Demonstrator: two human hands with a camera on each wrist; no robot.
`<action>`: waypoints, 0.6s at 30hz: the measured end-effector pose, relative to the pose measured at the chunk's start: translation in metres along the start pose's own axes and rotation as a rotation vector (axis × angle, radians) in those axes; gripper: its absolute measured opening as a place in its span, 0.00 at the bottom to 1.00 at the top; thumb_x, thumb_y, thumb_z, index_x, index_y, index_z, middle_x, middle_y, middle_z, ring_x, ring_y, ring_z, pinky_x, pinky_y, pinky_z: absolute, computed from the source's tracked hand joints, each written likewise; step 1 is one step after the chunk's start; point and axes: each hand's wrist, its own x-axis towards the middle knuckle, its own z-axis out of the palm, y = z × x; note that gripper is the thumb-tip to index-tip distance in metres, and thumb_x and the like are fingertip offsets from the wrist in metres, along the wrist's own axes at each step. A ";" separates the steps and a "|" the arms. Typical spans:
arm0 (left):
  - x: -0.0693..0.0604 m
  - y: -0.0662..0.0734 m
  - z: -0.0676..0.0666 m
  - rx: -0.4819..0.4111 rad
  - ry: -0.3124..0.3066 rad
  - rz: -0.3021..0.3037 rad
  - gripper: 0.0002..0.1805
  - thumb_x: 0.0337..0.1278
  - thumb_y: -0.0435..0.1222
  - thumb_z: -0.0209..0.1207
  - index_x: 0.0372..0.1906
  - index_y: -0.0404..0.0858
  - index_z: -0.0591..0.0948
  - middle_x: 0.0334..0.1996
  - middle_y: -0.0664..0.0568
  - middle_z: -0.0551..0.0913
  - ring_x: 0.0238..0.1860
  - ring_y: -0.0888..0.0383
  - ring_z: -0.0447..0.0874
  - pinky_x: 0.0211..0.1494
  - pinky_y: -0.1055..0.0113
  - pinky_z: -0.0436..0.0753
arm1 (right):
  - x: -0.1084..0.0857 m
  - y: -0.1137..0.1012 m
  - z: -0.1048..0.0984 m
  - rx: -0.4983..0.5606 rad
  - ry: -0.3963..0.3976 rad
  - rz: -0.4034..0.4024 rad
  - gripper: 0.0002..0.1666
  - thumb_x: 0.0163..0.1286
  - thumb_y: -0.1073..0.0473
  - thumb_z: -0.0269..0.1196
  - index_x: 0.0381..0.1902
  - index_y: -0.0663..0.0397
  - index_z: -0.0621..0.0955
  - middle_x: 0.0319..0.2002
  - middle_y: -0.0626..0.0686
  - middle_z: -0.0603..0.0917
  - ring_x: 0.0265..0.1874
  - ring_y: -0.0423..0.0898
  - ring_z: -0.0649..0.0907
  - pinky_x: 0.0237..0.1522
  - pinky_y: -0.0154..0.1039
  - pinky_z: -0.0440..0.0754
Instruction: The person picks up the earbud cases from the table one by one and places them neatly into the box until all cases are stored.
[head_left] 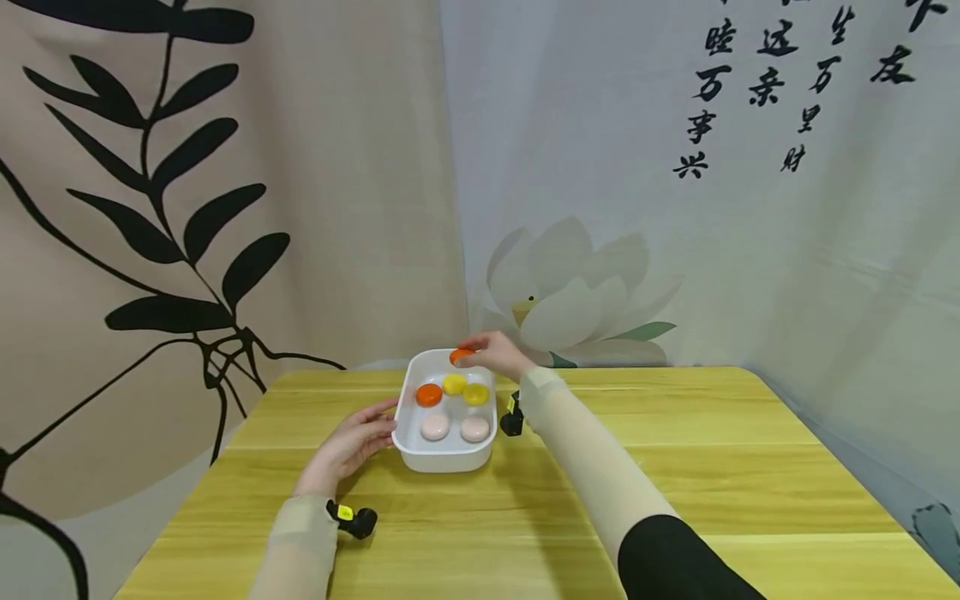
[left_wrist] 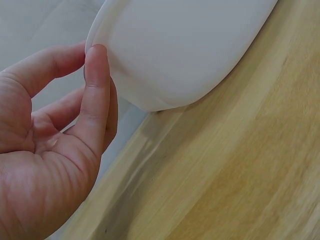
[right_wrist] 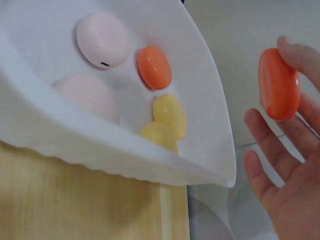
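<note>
A white plastic tub [head_left: 442, 460] stands on the table, holding glossy rounded pieces. My left hand [head_left: 358, 442] is at its left side, thumb and fingers pinching the rim, as the left wrist view shows. Over the far right part of the tub, my right hand [head_left: 495, 354] pinches an orange oval piece [right_wrist: 279, 85] between thumb and fingers, raised clear of the floor of the tub. Inside lie another orange piece [head_left: 429, 395], two yellow pieces [head_left: 476, 394] touching or close together, and two pale pink pieces [head_left: 435, 427] at the near end. One pink piece [right_wrist: 102, 40] bears a small dark mark.
The wooden table [head_left: 675, 467] spreads on both sides of the tub, which stands near its far edge. Behind hangs a printed curtain [head_left: 360, 167] with dark leaves, a lotus and writing. A small black camera [head_left: 352, 518] is strapped to each wrist.
</note>
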 end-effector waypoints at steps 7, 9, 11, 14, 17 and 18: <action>-0.003 0.003 0.000 0.015 -0.008 0.013 0.33 0.65 0.25 0.53 0.72 0.25 0.56 0.57 0.28 0.69 0.42 0.53 0.81 0.46 0.68 0.83 | 0.006 0.000 0.008 -0.007 -0.010 0.000 0.22 0.62 0.55 0.69 0.54 0.54 0.83 0.51 0.52 0.83 0.53 0.48 0.78 0.58 0.42 0.75; -0.003 0.003 0.001 0.013 -0.002 0.011 0.32 0.65 0.25 0.53 0.72 0.26 0.57 0.56 0.28 0.69 0.41 0.53 0.81 0.46 0.68 0.83 | 0.006 -0.001 0.010 -0.004 -0.015 0.014 0.22 0.63 0.54 0.69 0.54 0.53 0.83 0.51 0.51 0.83 0.53 0.48 0.78 0.58 0.43 0.75; -0.003 0.003 0.001 0.013 0.006 0.008 0.32 0.65 0.25 0.54 0.72 0.26 0.57 0.56 0.28 0.70 0.41 0.53 0.81 0.46 0.68 0.83 | 0.006 -0.002 0.012 -0.004 -0.020 0.026 0.22 0.63 0.54 0.68 0.54 0.53 0.83 0.51 0.51 0.83 0.52 0.49 0.78 0.58 0.44 0.75; -0.002 0.002 0.002 0.002 0.015 0.005 0.32 0.64 0.25 0.54 0.72 0.27 0.58 0.56 0.28 0.70 0.40 0.54 0.81 0.46 0.68 0.83 | 0.007 -0.001 0.015 -0.004 -0.025 0.019 0.24 0.63 0.55 0.68 0.55 0.55 0.82 0.52 0.52 0.83 0.53 0.50 0.78 0.58 0.43 0.76; -0.002 0.002 0.002 0.008 0.006 0.011 0.33 0.65 0.25 0.54 0.72 0.26 0.57 0.56 0.28 0.69 0.40 0.54 0.81 0.46 0.68 0.83 | 0.008 0.003 0.019 -0.015 -0.037 0.012 0.28 0.62 0.55 0.69 0.58 0.58 0.80 0.53 0.53 0.82 0.53 0.50 0.78 0.58 0.42 0.76; -0.002 0.002 0.002 0.005 0.007 0.009 0.32 0.65 0.25 0.54 0.72 0.26 0.58 0.56 0.28 0.69 0.40 0.54 0.81 0.46 0.68 0.83 | 0.009 0.004 0.020 -0.019 -0.043 0.011 0.29 0.61 0.55 0.69 0.59 0.59 0.79 0.53 0.53 0.82 0.53 0.49 0.78 0.58 0.42 0.76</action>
